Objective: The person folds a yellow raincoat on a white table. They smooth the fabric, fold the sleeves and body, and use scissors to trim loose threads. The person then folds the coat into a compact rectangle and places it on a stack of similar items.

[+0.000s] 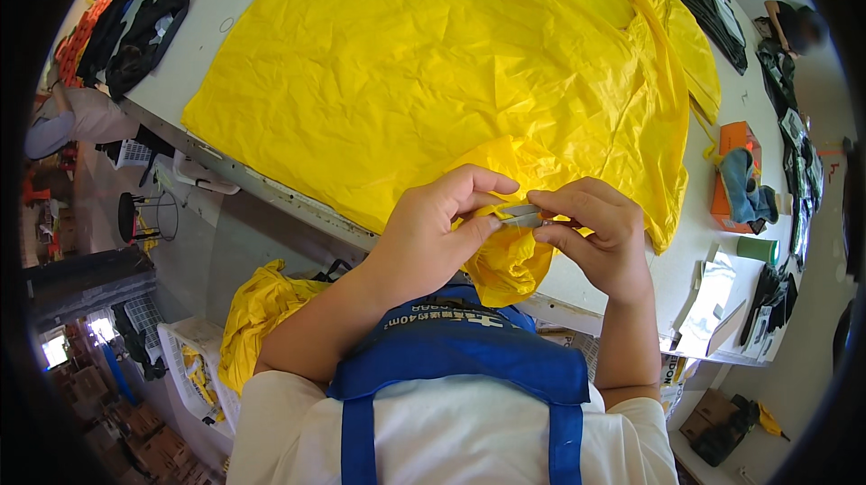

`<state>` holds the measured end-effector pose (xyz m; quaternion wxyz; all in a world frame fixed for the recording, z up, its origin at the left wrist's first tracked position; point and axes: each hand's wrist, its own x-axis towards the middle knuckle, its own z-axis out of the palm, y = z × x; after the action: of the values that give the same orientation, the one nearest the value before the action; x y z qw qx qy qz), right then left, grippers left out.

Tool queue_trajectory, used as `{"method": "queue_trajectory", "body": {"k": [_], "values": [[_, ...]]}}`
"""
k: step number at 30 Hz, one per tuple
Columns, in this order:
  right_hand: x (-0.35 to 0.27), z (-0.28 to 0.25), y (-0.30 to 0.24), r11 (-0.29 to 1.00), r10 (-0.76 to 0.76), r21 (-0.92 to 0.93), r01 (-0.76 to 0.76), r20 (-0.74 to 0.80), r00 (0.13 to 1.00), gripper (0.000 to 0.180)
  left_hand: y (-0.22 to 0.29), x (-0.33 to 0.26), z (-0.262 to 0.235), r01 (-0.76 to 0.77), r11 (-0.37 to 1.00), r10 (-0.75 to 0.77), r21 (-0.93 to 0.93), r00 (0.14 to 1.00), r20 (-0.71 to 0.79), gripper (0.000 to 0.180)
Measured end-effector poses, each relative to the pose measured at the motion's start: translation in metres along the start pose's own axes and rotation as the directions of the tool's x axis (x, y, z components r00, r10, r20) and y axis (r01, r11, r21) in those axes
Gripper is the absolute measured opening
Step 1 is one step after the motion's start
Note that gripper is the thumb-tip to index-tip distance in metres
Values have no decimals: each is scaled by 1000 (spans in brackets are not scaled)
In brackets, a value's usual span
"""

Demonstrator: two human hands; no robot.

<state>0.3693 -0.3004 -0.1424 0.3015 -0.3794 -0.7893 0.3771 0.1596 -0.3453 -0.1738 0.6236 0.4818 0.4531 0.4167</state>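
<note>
A large yellow garment (397,70) of thin, creased fabric, which looks like a raincoat, lies spread over the table. Its near edge is bunched up and hangs over the table's front edge by my apron. My left hand (433,219) is closed, pinching a bit of this yellow fabric between thumb and fingers. Just to its right, my right hand (600,228) grips small grey thread snips (520,214) between thumb and fingertips. Their pointed end meets the pinched fabric at my left fingertips. Part of the snips is hidden by my right fingers.
The pale table (203,83) has dark garments (149,29) at far left and more dark items (713,16) at far right. An orange box (735,147) holds blue cloth, beside a green roll (758,249). Yellow fabric (262,314) hangs over a white crate (194,368) at lower left.
</note>
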Motion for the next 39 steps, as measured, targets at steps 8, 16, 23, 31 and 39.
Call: {"method": "queue_trajectory", "body": {"k": [8, 16, 23, 31, 39], "values": [[-11, 3, 26, 978, 26, 209, 22, -222, 975, 26, 9, -7, -5, -42, 997, 46, 69, 997, -64, 28], [-211, -65, 255, 643, 491, 193, -741, -847, 206, 35, -92, -28, -170, 144, 834, 206, 533, 815, -541, 30], [-192, -28, 226, 301, 105, -435, -848, -869, 483, 49, -158, -21, -229, 445, 775, -53, 449, 753, -656, 39], [-74, 101, 126, 801, 278, -578, -155, 131, 951, 44, -118, -3, -233, 446, 848, -208, 287, 778, -593, 39], [-89, 100, 124, 919, 207, -368, -141, 145, 968, 29, -186, -5, -290, 418, 622, 168, 663, 755, -633, 29]]}}
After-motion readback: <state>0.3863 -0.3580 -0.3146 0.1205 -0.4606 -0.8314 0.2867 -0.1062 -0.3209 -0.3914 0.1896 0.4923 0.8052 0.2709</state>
